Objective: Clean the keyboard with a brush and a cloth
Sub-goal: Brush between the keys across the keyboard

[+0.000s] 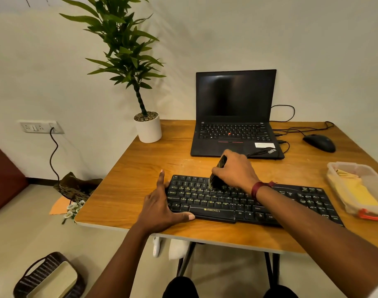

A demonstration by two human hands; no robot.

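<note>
A black keyboard [259, 207] with yellow letters lies near the front edge of the wooden table [130, 179]. My right hand [235, 171] grips a black brush [216, 177] and holds its bristles down on the upper left key rows. At the keyboard's left end, my left hand [162, 207] rests with straight fingers. Its index finger lies along the left edge and its thumb along the front edge. A yellow cloth [357, 192] lies in a clear plastic box [342, 166] at the right.
An open black laptop [235, 117] stands behind the keyboard, with cables and a black mouse [319, 143] to its right. A potted plant [147, 127] stands at the table's back left corner. On the floor at left are a basket [48, 276] and a wall cable [53, 155].
</note>
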